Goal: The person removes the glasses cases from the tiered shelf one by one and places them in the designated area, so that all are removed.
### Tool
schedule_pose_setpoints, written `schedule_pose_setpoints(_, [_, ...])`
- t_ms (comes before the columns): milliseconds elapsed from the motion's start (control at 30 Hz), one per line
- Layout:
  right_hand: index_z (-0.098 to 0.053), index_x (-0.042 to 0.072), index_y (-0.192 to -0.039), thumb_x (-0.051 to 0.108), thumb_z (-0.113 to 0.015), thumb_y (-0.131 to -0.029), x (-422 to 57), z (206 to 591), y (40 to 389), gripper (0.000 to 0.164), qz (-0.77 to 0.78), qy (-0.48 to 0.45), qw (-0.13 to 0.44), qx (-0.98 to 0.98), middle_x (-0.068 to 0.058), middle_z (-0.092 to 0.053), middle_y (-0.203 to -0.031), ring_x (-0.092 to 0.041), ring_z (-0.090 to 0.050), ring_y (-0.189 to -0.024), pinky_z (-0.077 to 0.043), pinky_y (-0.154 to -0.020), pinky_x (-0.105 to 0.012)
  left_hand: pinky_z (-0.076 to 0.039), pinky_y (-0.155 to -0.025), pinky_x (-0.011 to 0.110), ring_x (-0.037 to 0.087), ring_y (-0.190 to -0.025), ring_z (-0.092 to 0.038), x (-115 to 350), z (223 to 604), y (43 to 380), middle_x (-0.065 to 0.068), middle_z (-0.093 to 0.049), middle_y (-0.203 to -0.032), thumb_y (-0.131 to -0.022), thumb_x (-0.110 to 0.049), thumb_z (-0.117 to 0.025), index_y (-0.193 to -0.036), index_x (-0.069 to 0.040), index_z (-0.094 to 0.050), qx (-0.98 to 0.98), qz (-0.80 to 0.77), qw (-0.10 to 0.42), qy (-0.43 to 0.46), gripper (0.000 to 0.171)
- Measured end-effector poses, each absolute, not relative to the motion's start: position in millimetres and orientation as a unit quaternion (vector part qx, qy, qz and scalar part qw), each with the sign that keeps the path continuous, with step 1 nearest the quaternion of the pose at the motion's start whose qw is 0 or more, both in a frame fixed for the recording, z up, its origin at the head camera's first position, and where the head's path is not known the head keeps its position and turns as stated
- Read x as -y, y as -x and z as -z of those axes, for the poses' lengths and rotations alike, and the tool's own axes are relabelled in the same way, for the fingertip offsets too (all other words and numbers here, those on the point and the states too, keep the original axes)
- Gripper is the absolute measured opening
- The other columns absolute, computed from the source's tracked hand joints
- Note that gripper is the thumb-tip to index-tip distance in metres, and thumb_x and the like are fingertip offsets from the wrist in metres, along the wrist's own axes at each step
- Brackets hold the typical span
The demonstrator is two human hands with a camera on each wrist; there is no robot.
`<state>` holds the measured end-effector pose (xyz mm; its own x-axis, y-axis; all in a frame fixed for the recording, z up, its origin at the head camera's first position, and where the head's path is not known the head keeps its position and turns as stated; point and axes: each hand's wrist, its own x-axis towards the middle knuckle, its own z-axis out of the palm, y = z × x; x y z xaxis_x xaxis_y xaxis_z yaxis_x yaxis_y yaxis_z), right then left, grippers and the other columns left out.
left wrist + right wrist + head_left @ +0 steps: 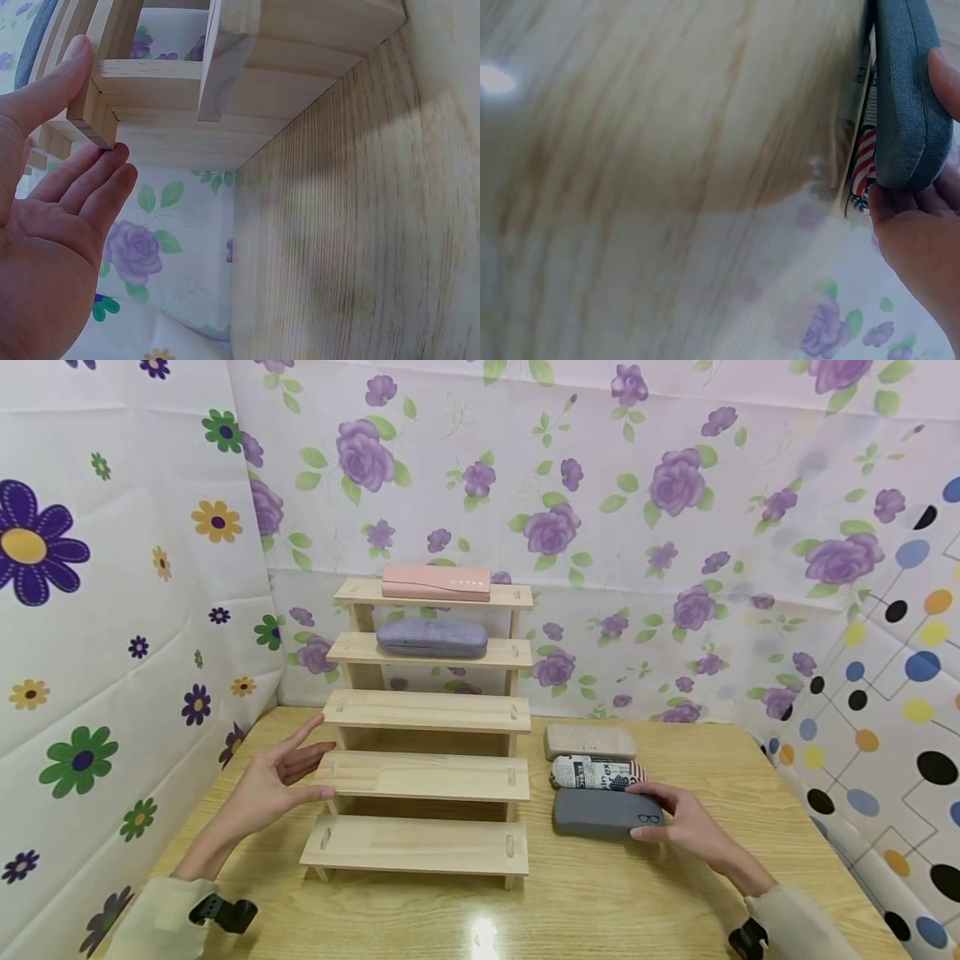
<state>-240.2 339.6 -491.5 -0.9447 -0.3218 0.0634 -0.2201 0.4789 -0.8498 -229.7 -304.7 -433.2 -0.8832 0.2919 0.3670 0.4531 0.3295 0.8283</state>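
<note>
Appearing right of the wooden rack, the dark grey case is gripped at its right end by the right hand; whether it is lifted off the table cannot be told. Behind it are lined the patterned case and the beige case. The left hand, thumb and fingers spread, is held at the rack's left side; the pink case is borne on top

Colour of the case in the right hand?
The case is blue-grey; the head view shows it best.
</note>
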Motion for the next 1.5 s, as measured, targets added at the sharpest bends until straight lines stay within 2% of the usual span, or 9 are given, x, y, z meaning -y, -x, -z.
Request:
schedule_pose_setpoints(267, [-0.064, 0.01, -0.142, 0.024, -0.093, -0.083, -341.3, 495.4, 245.3, 0.067, 0.438, 0.164, 0.048, -0.883, -0.018, -0.056, -0.15, -0.042, -0.05, -0.139, -0.047, -0.107, -0.056, -0.051, -0.103, 0.024, 0.021, -0.133, -0.058, 304.5, 432.9, 230.1, 0.028, -0.059, -0.143, -0.084, 0.002, -0.088, -0.168, -0.02, -0.031, 0.81, 0.533, 0.077, 0.232, 0.104])
schedule_pose_setpoints(467, [-0.066, 0.008, -0.139, 0.019, -0.095, -0.08, -341.0, 499.3, 246.4, 0.066, 0.409, 0.176, 0.018, -0.895, -0.019, -0.059, -0.147, -0.045, -0.051, -0.137, -0.045, -0.108, -0.062, -0.05, -0.103, 0.024, 0.026, -0.133, -0.057, 304.5, 432.6, 229.9, 0.028, -0.059, -0.143, -0.084, 0.001, -0.088, -0.168, -0.02, -0.031, 0.813, 0.53, 0.077, 0.231, 0.104])
schedule_pose_setpoints(667, [-0.066, 0.006, -0.139, 0.014, -0.095, -0.079, -339.7, 499.2, 246.5, 0.067, 0.389, 0.194, -0.007, -0.9, -0.022, -0.059, -0.145, -0.049, -0.049, -0.138, -0.039, -0.112, -0.071, -0.05, -0.104, 0.023, 0.031, -0.133, -0.057, 304.9, 432.1, 229.3, 0.029, -0.059, -0.143, -0.084, 0.002, -0.087, -0.168, -0.021, -0.031, 0.814, 0.529, 0.078, 0.228, 0.104])
schedule_pose_setpoints(767, [-0.067, 0.006, -0.139, 0.015, -0.096, -0.078, -340.1, 497.2, 246.0, 0.067, 0.386, 0.197, -0.014, -0.901, -0.022, -0.059, -0.146, -0.049, -0.049, -0.137, -0.038, -0.112, -0.071, -0.05, -0.104, 0.024, 0.031, -0.132, -0.057, 305.1, 432.1, 229.4, 0.029, -0.059, -0.143, -0.085, 0.002, -0.087, -0.168, -0.021, -0.031, 0.813, 0.53, 0.078, 0.227, 0.104])
schedule_pose_setpoints(933, [-0.067, 0.002, -0.137, 0.018, -0.096, -0.078, -343.7, 495.6, 244.5, 0.067, 0.377, 0.204, -0.03, -0.903, -0.02, -0.061, -0.138, -0.044, -0.059, -0.123, -0.043, -0.108, -0.07, -0.05, -0.104, 0.023, 0.03, -0.133, -0.057, 305.1, 432.8, 229.7, 0.029, -0.059, -0.143, -0.085, 0.001, -0.087, -0.168, -0.021, -0.03, 0.813, 0.531, 0.076, 0.228, 0.103])
schedule_pose_setpoints(1067, [-0.068, 0.0, -0.134, 0.018, -0.097, -0.077, -345.9, 497.1, 244.0, 0.066, 0.378, 0.206, -0.038, -0.902, -0.017, -0.063, -0.132, -0.037, -0.061, -0.115, -0.047, -0.104, -0.068, -0.049, -0.104, 0.022, 0.032, -0.133, -0.057, 304.8, 433.0, 229.3, 0.028, -0.059, -0.143, -0.085, 0.0, -0.088, -0.168, -0.02, -0.03, 0.816, 0.527, 0.076, 0.224, 0.103])
schedule_pose_setpoints(1200, [-0.068, 0.0, -0.133, 0.017, -0.097, -0.077, -346.9, 497.8, 244.9, 0.065, 0.389, 0.203, -0.036, -0.898, -0.016, -0.064, -0.13, -0.037, -0.061, -0.114, -0.048, -0.104, -0.068, -0.049, -0.104, 0.021, 0.034, -0.134, -0.056, 304.1, 432.4, 228.3, 0.026, -0.059, -0.144, -0.085, -0.003, -0.088, -0.169, -0.022, -0.03, 0.823, 0.518, 0.076, 0.22, 0.103])
schedule_pose_setpoints(1500, [-0.068, 0.001, -0.134, 0.018, -0.096, -0.078, -346.9, 497.2, 247.3, 0.065, 0.385, 0.191, -0.03, -0.903, -0.018, -0.062, -0.133, -0.038, -0.06, -0.116, -0.048, -0.105, -0.067, -0.048, -0.104, 0.02, 0.027, -0.134, -0.057, 304.5, 432.1, 227.7, 0.025, -0.059, -0.145, -0.085, -0.004, -0.089, -0.168, -0.022, -0.03, 0.823, 0.519, 0.074, 0.218, 0.103])
